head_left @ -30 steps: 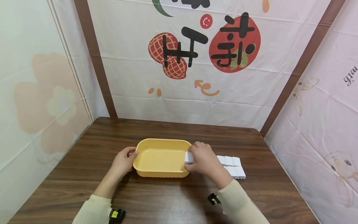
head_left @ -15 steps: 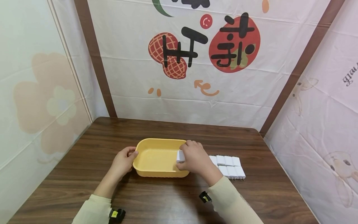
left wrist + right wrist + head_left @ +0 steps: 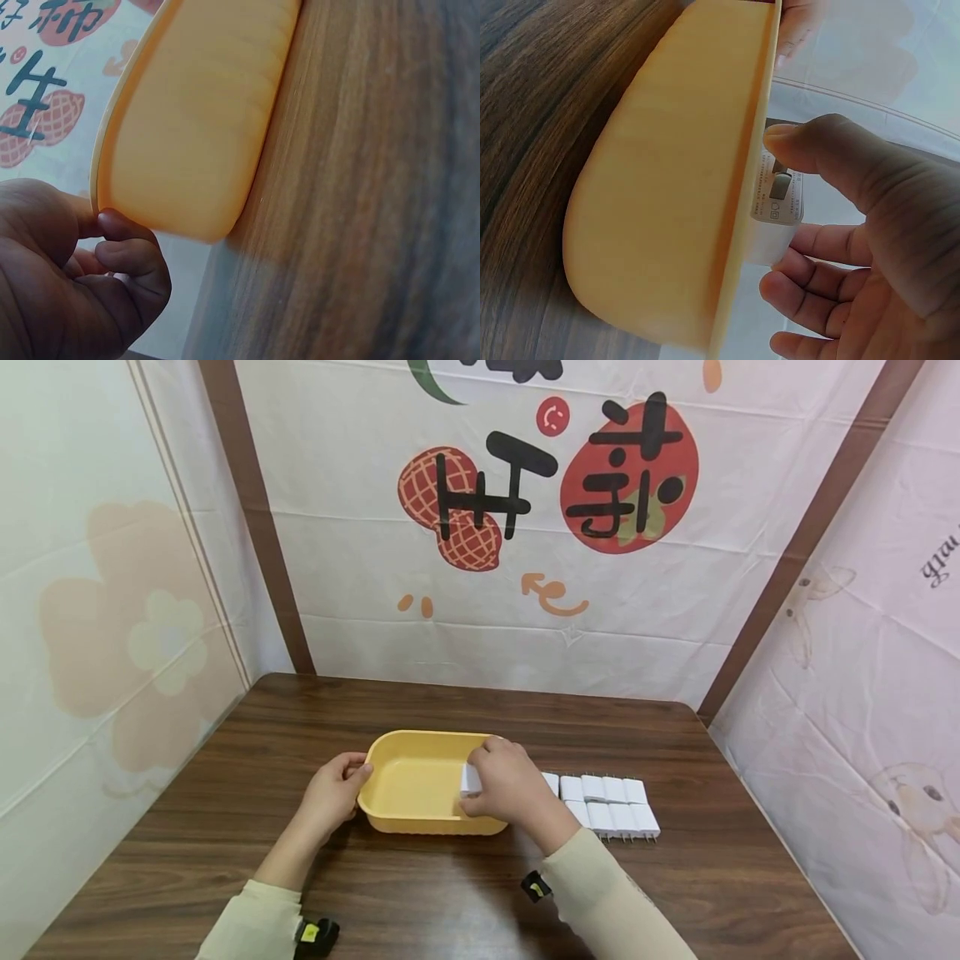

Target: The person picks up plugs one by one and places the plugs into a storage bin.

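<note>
A yellow plastic basin [image 3: 431,825] stands on the table in front of me. My left hand [image 3: 330,792] pinches its left rim between thumb and fingers, seen close in the left wrist view at the basin's corner [image 3: 176,202]. Over the right part of the basin, my right hand [image 3: 513,787] holds a white charger plug [image 3: 469,780] between thumb and fingers. The right wrist view shows printed text and metal prongs on this charger [image 3: 778,199], just beyond the basin's rim. To the right, several more white charger plugs [image 3: 617,804] lie in two rows, partly hidden behind my right hand.
The brown wood-grain table [image 3: 420,893] reaches back to a printed cloth backdrop [image 3: 337,568]. Further cloth panels hang at the left and right sides. Black straps with small devices [image 3: 536,886] sit at both wrists.
My right hand has moved left, carrying the charger plug further in over the basin. More of the charger rows shows behind it. The left hand and the basin stay in place.
</note>
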### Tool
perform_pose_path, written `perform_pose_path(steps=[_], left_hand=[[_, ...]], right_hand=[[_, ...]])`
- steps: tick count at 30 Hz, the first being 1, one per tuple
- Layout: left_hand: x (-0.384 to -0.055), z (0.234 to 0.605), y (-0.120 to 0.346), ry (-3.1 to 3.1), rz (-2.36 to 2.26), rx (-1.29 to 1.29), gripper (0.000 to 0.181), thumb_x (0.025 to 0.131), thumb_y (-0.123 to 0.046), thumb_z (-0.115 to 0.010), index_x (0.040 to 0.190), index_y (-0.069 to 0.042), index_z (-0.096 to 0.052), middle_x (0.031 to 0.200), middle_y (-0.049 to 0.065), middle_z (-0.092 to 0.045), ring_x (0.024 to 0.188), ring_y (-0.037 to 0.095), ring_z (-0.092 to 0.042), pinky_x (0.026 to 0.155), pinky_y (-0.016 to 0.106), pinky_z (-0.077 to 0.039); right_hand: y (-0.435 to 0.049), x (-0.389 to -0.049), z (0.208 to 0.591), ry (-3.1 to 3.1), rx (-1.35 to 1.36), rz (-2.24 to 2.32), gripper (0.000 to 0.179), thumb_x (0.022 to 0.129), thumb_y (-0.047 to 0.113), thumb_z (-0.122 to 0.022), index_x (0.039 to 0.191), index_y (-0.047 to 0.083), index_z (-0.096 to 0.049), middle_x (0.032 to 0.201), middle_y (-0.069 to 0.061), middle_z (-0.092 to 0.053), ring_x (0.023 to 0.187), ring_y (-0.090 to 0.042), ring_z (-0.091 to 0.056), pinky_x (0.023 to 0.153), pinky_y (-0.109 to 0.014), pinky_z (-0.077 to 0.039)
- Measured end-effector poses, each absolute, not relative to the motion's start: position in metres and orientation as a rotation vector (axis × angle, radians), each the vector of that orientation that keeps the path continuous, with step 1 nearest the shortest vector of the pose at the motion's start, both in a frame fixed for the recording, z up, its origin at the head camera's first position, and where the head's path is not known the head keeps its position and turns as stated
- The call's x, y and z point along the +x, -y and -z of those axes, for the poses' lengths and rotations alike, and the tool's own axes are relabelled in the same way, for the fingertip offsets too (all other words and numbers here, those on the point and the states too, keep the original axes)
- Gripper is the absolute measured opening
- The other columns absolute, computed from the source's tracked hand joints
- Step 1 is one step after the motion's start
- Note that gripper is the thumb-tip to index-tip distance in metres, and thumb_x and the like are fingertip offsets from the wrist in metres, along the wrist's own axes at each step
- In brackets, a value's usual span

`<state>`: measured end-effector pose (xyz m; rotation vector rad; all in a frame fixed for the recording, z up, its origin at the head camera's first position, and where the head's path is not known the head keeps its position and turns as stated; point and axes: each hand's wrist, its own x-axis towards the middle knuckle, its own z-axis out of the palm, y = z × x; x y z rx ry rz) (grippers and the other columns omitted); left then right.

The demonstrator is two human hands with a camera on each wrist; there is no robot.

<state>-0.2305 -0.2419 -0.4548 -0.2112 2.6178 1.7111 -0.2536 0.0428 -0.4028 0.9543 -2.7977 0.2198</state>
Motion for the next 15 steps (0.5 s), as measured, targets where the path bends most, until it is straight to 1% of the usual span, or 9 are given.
perform_pose_path(steps=[6,12,15], left_hand=[[-0.23,0.455,0.242,-2.616,-1.717,-0.215,0.042,0.109,-0.026,-0.051,0.143,0.0,-0.05,0.117,0.02,-0.062,0.069,0.015,-0.058,0.052,0.025,-0.048],[-0.23,0.455,0.243,-2.629,-1.72,-0.218,0.042,0.109,-0.026,-0.051,0.142,-0.001,-0.051,0.117,0.02,-0.063,0.069,0.016,-0.058,0.052,0.026,-0.048],[-0.23,0.455,0.243,-2.63,-1.723,-0.218,0.042,0.109,-0.026,-0.052,0.142,-0.001,-0.052,0.117,0.02,-0.063,0.068,0.015,-0.057,0.051,0.026,-0.048]], right_hand=[[-0.034,-0.257,0.406,2.772,0.99,-0.195,0.049,0.078,0.047,-0.08,0.11,0.01,-0.072,0.101,-0.003,-0.065,0.088,-0.018,-0.057,0.089,-0.041,-0.049],[-0.024,-0.255,0.407,2.772,0.996,-0.181,0.048,0.078,0.047,-0.081,0.107,0.01,-0.072,0.101,-0.004,-0.063,0.087,-0.017,-0.058,0.079,-0.034,-0.052],[-0.019,-0.255,0.407,2.783,0.99,-0.163,0.048,0.078,0.048,-0.081,0.107,0.011,-0.072,0.1,-0.003,-0.063,0.087,-0.016,-0.057,0.079,-0.034,-0.051]])
